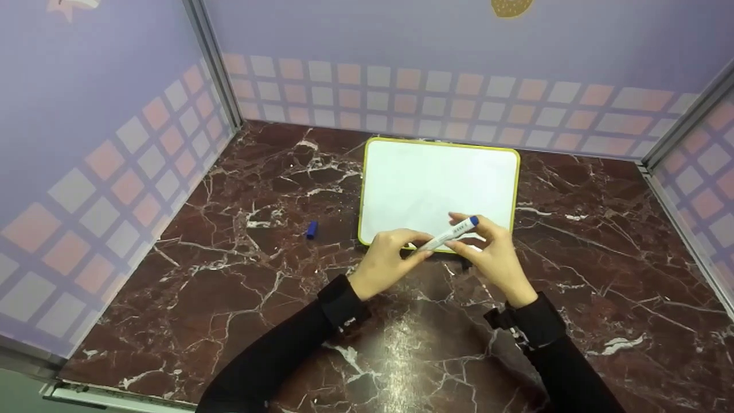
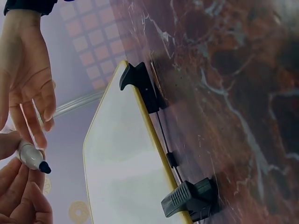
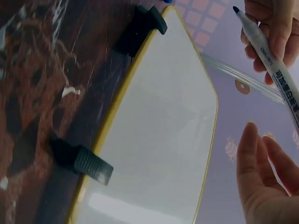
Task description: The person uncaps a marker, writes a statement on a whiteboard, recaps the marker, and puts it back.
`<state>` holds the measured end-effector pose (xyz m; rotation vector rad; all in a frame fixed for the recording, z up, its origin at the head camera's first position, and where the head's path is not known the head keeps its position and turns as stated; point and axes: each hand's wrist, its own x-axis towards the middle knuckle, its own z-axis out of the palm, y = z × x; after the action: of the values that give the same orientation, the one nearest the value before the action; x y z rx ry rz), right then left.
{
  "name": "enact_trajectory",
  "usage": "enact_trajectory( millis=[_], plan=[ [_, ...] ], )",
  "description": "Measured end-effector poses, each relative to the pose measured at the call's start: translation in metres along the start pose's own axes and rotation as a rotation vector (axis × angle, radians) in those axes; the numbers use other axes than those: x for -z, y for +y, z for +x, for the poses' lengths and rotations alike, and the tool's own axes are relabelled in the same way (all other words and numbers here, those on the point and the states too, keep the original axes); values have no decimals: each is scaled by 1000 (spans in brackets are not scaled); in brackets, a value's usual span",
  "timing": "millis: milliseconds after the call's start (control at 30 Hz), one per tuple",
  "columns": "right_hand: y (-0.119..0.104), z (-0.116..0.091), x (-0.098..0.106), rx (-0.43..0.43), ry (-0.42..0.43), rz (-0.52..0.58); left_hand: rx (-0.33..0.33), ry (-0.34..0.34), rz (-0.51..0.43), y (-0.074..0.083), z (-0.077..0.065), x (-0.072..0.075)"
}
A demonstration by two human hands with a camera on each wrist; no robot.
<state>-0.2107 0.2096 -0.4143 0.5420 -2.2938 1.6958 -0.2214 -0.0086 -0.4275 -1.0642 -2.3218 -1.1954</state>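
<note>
My left hand (image 1: 389, 257) pinches a white marker (image 1: 444, 236) between thumb and fingers, close to its writing end. The dark nib (image 2: 44, 167) is bare, as the left wrist view shows. At the marker's blue rear end is my right hand (image 1: 498, 252), with thumb and fingers spread. In the right wrist view this hand (image 3: 266, 182) stands apart from the marker. On the table to the left lies a blue cap (image 1: 311, 230). Behind both hands is a whiteboard (image 1: 438, 183) with a yellow frame; the hands cover part of its lower edge in the head view.
Black clip feet (image 2: 189, 200) hold the whiteboard's lower edge on the dark red marbled table (image 1: 258, 321). Purple walls with pink and white checks (image 1: 436, 86) enclose the table at the back and both sides.
</note>
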Motion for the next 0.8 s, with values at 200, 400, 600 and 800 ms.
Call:
enact_trajectory(
  millis=[200,400,600,800],
  plan=[
    [1,-3,-13,-124,-60,189,0,-6,-9,0,-1,-2],
    [-1,-5,-17,-137,-49,222,-5,-5,-11,-1,-1,-2],
    [-5,-5,-15,-125,5,227,1,-9,-5,-6,4,8],
    [-6,0,-13,4,122,238,99,102,44,-31,16,35]
  ],
)
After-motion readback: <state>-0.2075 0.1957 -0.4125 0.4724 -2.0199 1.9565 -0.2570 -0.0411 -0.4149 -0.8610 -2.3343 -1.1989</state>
